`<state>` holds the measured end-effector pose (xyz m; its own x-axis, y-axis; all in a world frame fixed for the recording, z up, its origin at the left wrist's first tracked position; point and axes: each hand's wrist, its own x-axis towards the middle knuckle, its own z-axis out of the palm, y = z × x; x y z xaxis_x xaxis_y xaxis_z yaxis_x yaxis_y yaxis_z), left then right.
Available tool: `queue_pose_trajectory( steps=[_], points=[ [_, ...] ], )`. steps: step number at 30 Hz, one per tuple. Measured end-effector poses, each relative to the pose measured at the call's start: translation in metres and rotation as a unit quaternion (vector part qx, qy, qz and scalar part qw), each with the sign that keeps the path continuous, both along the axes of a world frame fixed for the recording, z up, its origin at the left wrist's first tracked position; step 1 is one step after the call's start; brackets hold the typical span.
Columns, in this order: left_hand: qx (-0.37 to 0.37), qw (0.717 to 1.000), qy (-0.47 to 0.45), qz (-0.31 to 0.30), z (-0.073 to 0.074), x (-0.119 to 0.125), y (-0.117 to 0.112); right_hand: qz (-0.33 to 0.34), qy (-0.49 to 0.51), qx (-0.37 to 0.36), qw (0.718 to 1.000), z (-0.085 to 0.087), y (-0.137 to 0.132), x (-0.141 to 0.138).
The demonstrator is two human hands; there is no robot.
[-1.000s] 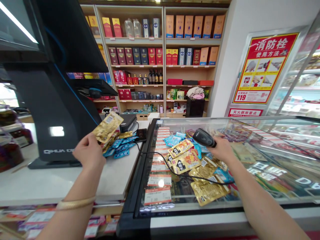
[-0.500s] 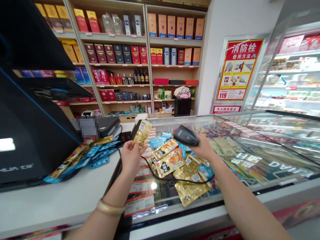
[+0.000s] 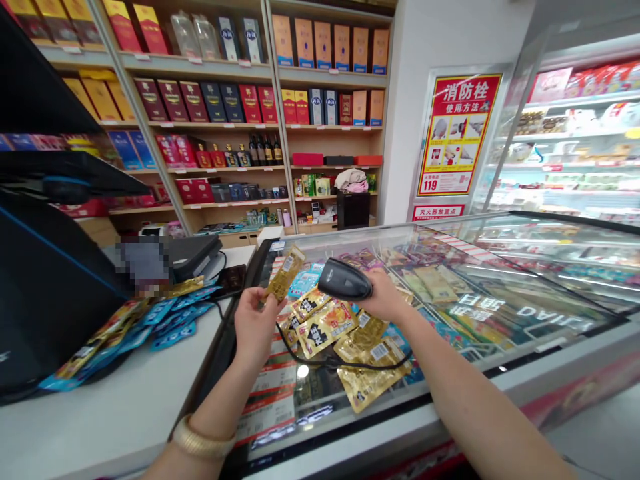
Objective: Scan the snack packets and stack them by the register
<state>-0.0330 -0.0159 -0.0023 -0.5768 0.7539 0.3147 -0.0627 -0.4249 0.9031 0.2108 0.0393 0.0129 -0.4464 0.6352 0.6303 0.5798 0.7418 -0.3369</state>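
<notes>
Between the thumb and fingers of my left hand (image 3: 256, 320) is a gold snack packet (image 3: 284, 275), held upright with its barcode label facing me. My right hand (image 3: 387, 297) grips a black barcode scanner (image 3: 344, 280), whose head points left at the packet, a short gap apart. Below both hands, a pile of gold snack packets (image 3: 327, 328) and blue packets (image 3: 306, 280) lies on the glass top of a freezer (image 3: 320, 427). The scanner's black cable (image 3: 350, 364) loops across the pile. The scanner's handle is mostly hidden by my fingers.
On the white counter (image 3: 125, 407) at left, more blue and gold packets (image 3: 170, 320) lie beside a black checkout terminal (image 3: 45, 287). A dark phone-like object (image 3: 231, 280) is near the freezer edge. Shelves of boxed bottles (image 3: 215, 100) stand behind; a lit display case (image 3: 580, 140) is at right.
The scanner has moved left, closer to the gold packet. My left hand has tilted the packet, so its barcode shows more squarely. The whole view has shifted slightly.
</notes>
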Motion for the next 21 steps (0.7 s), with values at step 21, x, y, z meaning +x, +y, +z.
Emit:
queue_pose_trajectory(
  steps=[21],
  points=[
    [-0.046,0.951,0.304,-0.008,-0.024,-0.003,0.013,-0.354,-0.009,-0.031,0.935,0.009,0.020,0.056]
  ],
)
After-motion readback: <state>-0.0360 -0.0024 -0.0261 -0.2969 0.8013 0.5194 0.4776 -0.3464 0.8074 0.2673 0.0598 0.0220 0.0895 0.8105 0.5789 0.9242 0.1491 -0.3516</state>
